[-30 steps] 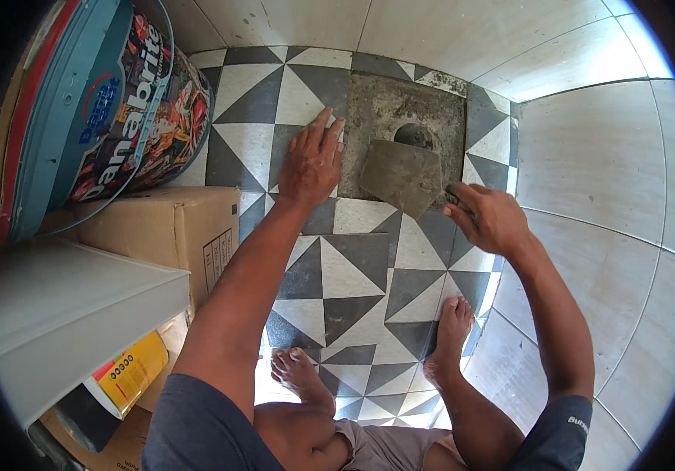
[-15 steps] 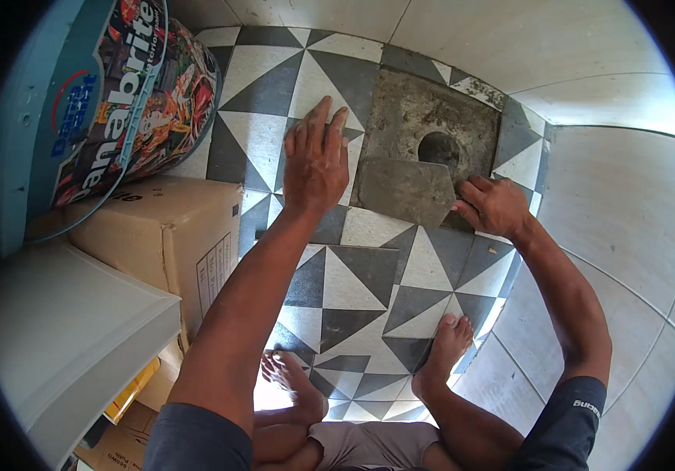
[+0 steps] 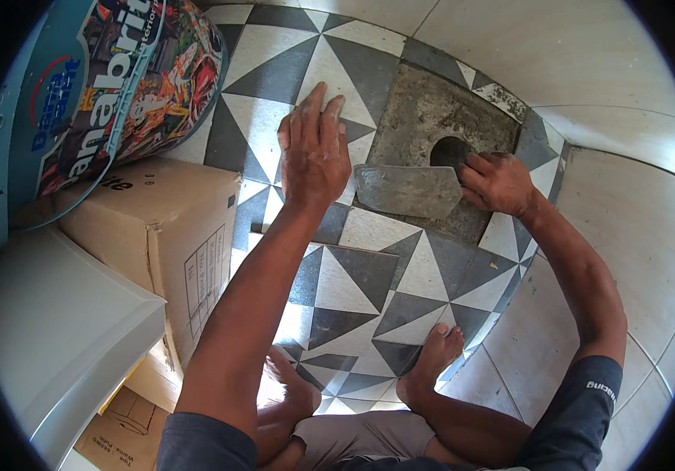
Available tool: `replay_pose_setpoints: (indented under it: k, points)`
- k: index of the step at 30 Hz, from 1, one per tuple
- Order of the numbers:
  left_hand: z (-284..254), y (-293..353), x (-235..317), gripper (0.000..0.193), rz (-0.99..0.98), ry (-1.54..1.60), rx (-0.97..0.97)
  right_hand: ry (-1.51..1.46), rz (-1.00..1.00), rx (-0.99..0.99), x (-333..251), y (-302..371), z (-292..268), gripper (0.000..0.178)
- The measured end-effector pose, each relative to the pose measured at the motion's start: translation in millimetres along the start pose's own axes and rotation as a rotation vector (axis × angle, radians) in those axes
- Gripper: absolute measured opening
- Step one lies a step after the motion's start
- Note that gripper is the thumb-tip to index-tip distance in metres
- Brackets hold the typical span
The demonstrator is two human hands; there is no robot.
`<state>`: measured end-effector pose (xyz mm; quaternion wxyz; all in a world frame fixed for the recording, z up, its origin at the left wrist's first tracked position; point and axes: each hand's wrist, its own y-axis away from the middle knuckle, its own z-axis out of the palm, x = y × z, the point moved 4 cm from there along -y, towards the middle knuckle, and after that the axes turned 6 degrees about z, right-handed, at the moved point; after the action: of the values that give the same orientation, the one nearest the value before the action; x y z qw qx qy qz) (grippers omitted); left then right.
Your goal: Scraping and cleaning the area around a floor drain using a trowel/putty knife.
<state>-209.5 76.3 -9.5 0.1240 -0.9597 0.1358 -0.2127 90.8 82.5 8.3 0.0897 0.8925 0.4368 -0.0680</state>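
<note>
My right hand (image 3: 502,184) is closed at the right end of a flat grey trowel (image 3: 408,191); its handle is hidden by my fingers. The blade points left across the near part of a square, rough cement recess (image 3: 408,110) in the floor. In this recess is a dark round hole (image 3: 449,151), just beyond the blade and beside my right fingers. My left hand (image 3: 314,161) lies palm down, fingers stretched, on the black-and-white patterned tiles (image 3: 352,275) left of the recess. It holds nothing.
At the left stand a large paint bucket (image 3: 180,86) with a wire handle, a cardboard box (image 3: 153,196) and a white panel-like object (image 3: 63,314). Pale tiled walls (image 3: 612,204) close in behind and at the right. My bare feet (image 3: 432,357) are on the near tiles.
My right hand has turned and the trowel blade now shows narrower, tilted differently over the recess. The view has shifted slightly. My left hand stays flat on the tiles.
</note>
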Motion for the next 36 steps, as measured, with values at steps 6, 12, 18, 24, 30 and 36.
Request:
replay_pose_setpoints:
  k: [6,12,18,24,30,36]
  points:
    - [2.8,4.5,-4.6,0.04,-0.029,0.01,0.029,0.047,0.001,-0.08,-6.7,-6.0,8.6,0.027]
    - [4.0,-0.1,-4.7,0.037,-0.085,-0.009,0.035,-0.041,-0.033,-0.107,13.0,2.3,2.7,0.026]
    - [-0.3,-2.6,-3.3,0.037,-0.076,-0.025,0.032,-0.017,0.006,-0.145,4.8,-11.0,-9.2,0.024]
    - [0.1,1.7,-6.9,0.036,-0.111,-0.029,0.037,-0.07,0.109,-0.148,-7.4,5.9,0.0,0.023]
    - [0.3,-5.8,-2.5,0.036,-0.11,-0.033,0.018,-0.092,0.141,-0.175,-4.9,9.0,9.3,0.024]
    - [2.9,0.7,-9.2,0.036,-0.086,-0.052,0.015,-0.101,0.108,-0.212,-4.7,1.0,-0.4,0.025]
